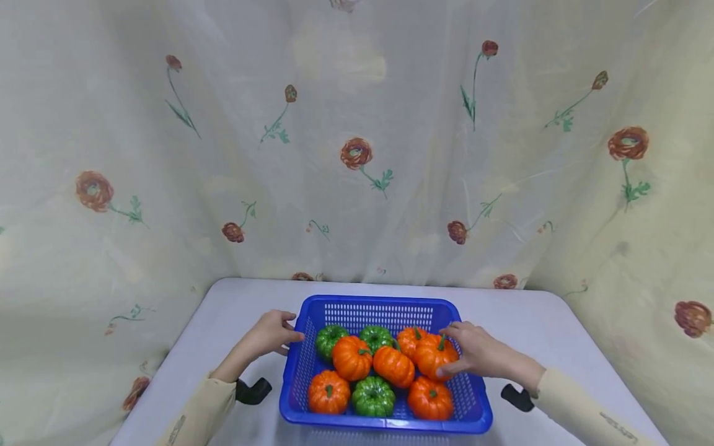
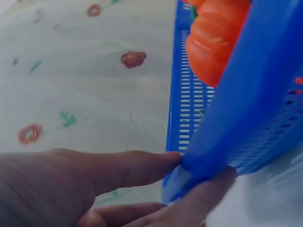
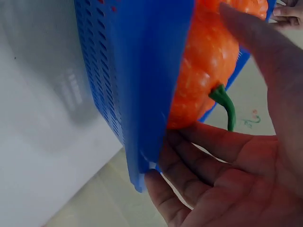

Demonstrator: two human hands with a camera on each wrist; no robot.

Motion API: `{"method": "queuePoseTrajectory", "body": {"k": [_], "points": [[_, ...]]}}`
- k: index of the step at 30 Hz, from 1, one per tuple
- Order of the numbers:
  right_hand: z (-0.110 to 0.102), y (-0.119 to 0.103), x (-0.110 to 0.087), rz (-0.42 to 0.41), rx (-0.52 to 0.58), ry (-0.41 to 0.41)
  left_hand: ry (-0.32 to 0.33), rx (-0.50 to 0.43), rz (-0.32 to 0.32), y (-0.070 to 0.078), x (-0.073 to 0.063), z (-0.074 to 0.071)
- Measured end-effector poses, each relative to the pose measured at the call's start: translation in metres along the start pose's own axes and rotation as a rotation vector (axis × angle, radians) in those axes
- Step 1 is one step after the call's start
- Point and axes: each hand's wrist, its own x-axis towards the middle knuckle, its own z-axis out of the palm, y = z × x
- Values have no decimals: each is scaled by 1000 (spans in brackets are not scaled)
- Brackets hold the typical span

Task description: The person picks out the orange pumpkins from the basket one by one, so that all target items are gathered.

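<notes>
A blue plastic basket point(image 1: 385, 424) holds several small orange and green pumpkins. At its left rim, my left hand point(image 1: 271, 334) pinches the edge, thumb on the inner side and fingers outside, as the left wrist view shows. My right hand point(image 1: 484, 353) reaches over the right rim and grips an orange pumpkin point(image 1: 432, 355) with a green stem. In the right wrist view its thumb lies across one side of that pumpkin point(image 3: 208, 66) and the fingers curl against the other, one fingertip right by the basket's corner.
Beside the held pumpkin are another orange pumpkin point(image 1: 393, 367) and one below it point(image 1: 430, 399). Green pumpkins point(image 1: 374, 396) sit among them. The basket stands on a white table point(image 1: 245, 303). A flowered curtain point(image 1: 401, 235) hangs behind and at both sides.
</notes>
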Motion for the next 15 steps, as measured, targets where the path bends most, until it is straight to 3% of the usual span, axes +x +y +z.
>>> {"method": "queuePoseTrajectory", "body": {"k": [3,6,15], "points": [[2,0,1,12,32,-4,23,-113,-15,-10,2,0],[5,1,1,43,86,-15,0,-235,-38,-24,5,-1],[14,1,-2,87,181,4,-262,-605,-81,-62,19,-6]]}}
